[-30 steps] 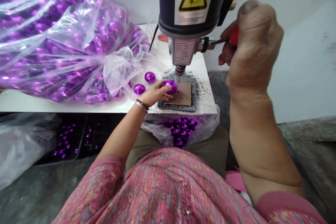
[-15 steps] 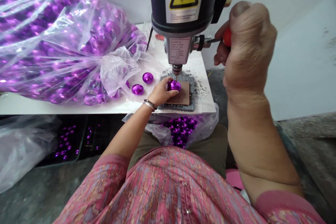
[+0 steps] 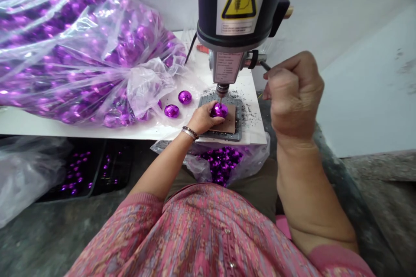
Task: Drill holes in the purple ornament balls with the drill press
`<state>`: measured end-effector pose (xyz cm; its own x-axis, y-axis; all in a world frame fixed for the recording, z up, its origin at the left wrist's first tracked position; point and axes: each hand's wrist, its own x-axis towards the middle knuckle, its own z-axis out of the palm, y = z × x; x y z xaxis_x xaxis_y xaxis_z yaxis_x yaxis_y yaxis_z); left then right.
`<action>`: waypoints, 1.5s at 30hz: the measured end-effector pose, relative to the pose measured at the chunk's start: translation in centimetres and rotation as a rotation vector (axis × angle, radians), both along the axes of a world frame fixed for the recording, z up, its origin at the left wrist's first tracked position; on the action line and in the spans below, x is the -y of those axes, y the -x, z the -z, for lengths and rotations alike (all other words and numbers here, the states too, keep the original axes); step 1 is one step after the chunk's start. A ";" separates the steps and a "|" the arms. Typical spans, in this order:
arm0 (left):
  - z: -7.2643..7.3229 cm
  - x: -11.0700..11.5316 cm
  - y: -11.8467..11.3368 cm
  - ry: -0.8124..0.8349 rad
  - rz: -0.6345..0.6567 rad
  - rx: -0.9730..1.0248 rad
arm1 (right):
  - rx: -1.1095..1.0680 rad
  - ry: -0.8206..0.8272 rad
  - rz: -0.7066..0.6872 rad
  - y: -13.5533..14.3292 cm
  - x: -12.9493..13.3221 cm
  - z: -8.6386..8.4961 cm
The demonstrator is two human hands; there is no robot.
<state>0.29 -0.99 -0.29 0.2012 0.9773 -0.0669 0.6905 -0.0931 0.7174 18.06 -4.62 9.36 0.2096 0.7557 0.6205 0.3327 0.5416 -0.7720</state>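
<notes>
My left hand [image 3: 205, 118] grips a shiny purple faceted ball [image 3: 220, 111] between thumb and fingers, holding it against a brown board [image 3: 229, 123] on the drill press base [image 3: 238, 132]. Straight above, the bit under the drill chuck [image 3: 222, 90] reaches the top of the ball; whether it has entered I cannot tell. My right hand [image 3: 294, 95] is closed round the feed lever [image 3: 265, 66] of the drill press [image 3: 242, 17], and its knob is hidden in the fist. Two more purple balls [image 3: 171, 111] lie on the table left of my left hand.
A big clear bag of purple balls [image 3: 81, 56] fills the table's left side. Below the front edge hangs an open plastic bag [image 3: 224, 162] with purple pieces. Dark shavings [image 3: 248, 110] surround the base. Black trays [image 3: 81, 173] stand low at left.
My right hand has pulled the lever downward, and the chuck and bit have come down to the ball. My left hand keeps its hold on the ball. The view has shifted slightly.
</notes>
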 end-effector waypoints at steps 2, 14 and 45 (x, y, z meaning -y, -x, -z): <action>0.1 0.0 0.1 -0.005 0.007 0.010 | 0.012 -0.008 0.045 0.1 0.1 0.4; 0.1 0.2 0.1 -0.013 0.002 0.011 | -0.047 -0.181 0.068 0.3 -0.9 5.3; -0.8 4.0 1.5 0.030 0.221 0.128 | -0.110 0.175 0.065 -0.8 -9.6 -7.3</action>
